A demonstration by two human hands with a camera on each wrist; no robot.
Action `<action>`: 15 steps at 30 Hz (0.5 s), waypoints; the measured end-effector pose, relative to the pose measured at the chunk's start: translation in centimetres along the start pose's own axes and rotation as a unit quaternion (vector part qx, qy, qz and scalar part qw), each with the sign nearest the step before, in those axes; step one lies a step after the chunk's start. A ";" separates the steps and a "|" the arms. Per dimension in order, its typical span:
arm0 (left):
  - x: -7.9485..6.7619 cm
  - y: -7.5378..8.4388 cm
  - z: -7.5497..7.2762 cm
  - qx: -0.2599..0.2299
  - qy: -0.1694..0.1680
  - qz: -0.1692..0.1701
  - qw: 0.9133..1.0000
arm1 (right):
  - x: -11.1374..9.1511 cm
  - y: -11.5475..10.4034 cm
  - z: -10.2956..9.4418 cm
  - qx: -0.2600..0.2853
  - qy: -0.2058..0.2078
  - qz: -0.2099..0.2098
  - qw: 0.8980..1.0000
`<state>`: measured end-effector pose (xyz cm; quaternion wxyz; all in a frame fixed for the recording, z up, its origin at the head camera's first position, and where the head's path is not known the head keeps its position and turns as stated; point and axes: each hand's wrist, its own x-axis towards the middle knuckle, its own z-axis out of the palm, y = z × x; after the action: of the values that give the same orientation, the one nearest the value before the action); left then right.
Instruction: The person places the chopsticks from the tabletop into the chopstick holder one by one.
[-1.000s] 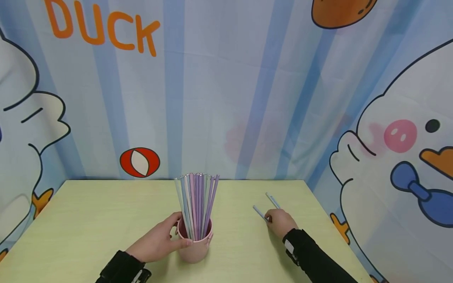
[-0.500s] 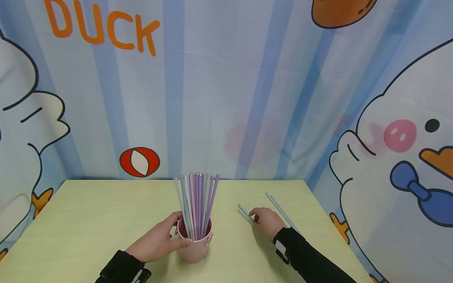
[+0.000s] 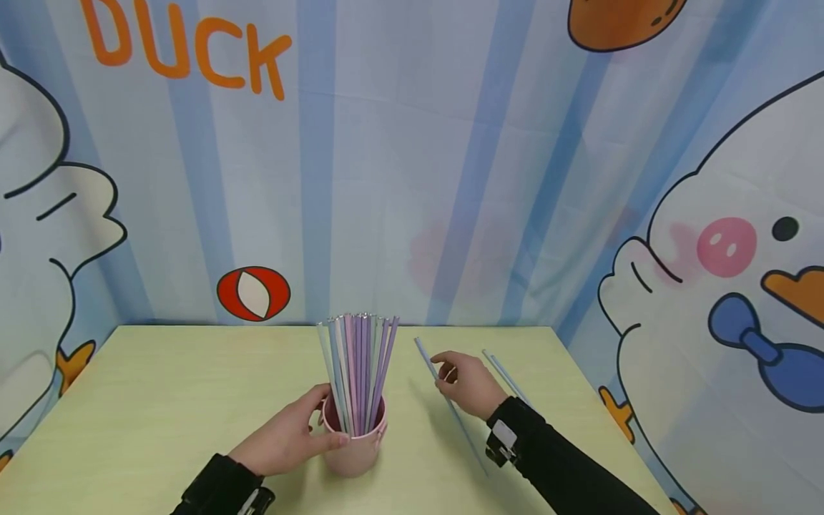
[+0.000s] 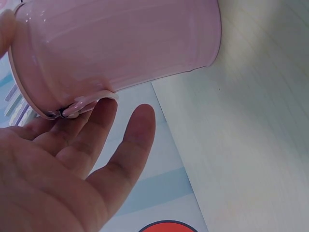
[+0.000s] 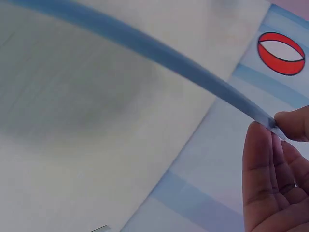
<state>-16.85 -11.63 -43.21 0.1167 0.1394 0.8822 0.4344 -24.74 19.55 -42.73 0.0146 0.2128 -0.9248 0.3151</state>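
A pink cup (image 3: 352, 459) stands upright on the table in the head view, packed with purple, pink and pale green-blue drinking straws (image 3: 367, 372). My left hand (image 3: 290, 438) holds it from the left, thumb at the near rim. The left wrist view has my fingers (image 4: 99, 130) by a small raised loop on the cup's side (image 4: 125, 43). To the right of the cup, my right hand (image 3: 473, 386) pinches a blue straw (image 3: 465, 427) between thumb and fingers. That straw slants, its lower end toward me; in the right wrist view the blue straw (image 5: 164, 53) runs across the frame.
Pale blue straw (image 3: 504, 373) lies on the table just beyond the right hand, partly hidden by the forearm. The light wooden table (image 3: 212, 386) ends at a striped cloth backdrop (image 3: 386, 179) printed with cartoon ducks, which also closes in both sides.
My right hand has moved left and lifted, drawing the pinched blue straw away from the straw on the table and tilting it up. The left hand stays on the cup.
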 end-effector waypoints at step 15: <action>0.0 0.1 0.0 0.001 0.001 0.006 1.000 | 1.5 -6.1 -4.2 0.171 0.077 0.000 0.982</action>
<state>-16.81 -11.63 -43.09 0.1130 0.1444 0.8820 0.4342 -24.11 17.14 -35.63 0.0493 0.1875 -0.8534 0.4838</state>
